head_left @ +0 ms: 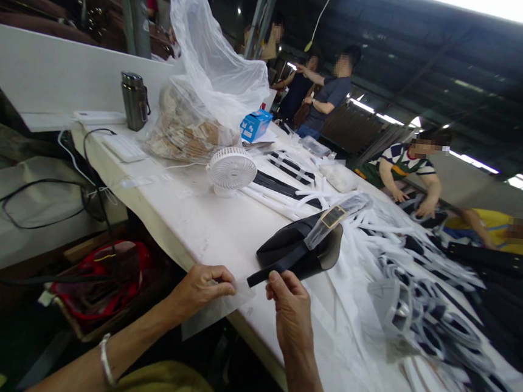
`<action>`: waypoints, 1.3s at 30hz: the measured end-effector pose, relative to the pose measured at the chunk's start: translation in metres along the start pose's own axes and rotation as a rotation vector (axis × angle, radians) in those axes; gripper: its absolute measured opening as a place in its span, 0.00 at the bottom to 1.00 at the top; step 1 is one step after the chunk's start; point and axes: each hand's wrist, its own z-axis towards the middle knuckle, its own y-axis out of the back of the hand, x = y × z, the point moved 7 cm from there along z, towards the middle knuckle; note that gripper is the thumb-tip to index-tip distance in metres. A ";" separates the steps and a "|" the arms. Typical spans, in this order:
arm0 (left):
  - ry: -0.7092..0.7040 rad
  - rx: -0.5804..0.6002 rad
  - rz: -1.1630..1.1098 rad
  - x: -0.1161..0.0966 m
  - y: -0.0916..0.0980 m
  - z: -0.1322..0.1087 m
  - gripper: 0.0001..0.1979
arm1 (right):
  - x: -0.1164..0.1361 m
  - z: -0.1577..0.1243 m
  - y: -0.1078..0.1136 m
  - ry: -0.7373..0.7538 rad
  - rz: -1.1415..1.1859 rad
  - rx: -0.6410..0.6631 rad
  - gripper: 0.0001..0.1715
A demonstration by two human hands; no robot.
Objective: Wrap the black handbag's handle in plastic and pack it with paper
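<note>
Left hand holds paper, right hand strap, at littered table (workshop).

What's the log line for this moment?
left hand grips translucent sheet | right hand pinches black strap | black bag on table

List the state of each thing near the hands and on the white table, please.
Left hand: closed, pinching a thin translucent white sheet.
Right hand: closed on the end of the flat black strap.
Black leather bag: lying on the white table.
Small white desk fan: upright; spinning cannot be told.
Large clear plastic bag: standing, lower part filled.
Grey metal flask: upright, lid on.
</note>
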 end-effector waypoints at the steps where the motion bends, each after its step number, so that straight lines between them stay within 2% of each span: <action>1: 0.002 0.002 -0.004 0.001 -0.001 0.000 0.09 | 0.000 -0.001 -0.001 0.002 -0.008 0.003 0.17; 7: 0.042 -0.011 -0.110 0.000 -0.015 0.005 0.09 | 0.000 0.000 -0.003 0.015 -0.146 0.026 0.18; 11: 0.038 -0.009 -0.202 0.001 -0.032 0.017 0.13 | -0.008 0.003 0.005 -0.035 -0.078 0.030 0.23; 17: -0.038 -0.038 -0.169 -0.005 -0.052 0.051 0.15 | -0.023 -0.004 0.043 -0.137 0.009 -0.087 0.35; 21: -0.101 -0.063 -0.083 -0.021 -0.062 0.077 0.13 | -0.033 -0.011 0.069 -0.168 0.014 -0.146 0.35; 25: -0.122 -0.037 -0.016 -0.029 -0.076 0.101 0.10 | -0.042 -0.013 0.080 -0.176 -0.018 -0.147 0.35; 28: -0.116 -0.059 0.005 -0.036 -0.081 0.115 0.09 | -0.045 -0.014 0.079 -0.179 -0.040 -0.140 0.37; 31: -0.150 -0.087 -0.016 -0.052 -0.083 0.121 0.10 | -0.041 -0.012 0.069 -0.193 -0.057 -0.086 0.38; 35: -0.191 -0.116 -0.001 -0.069 -0.084 0.120 0.10 | -0.018 -0.003 0.055 -0.162 -0.013 -0.100 0.40; 39: -0.258 -0.193 0.061 -0.073 -0.078 0.112 0.07 | 0.014 0.018 0.036 -0.085 0.104 -0.140 0.38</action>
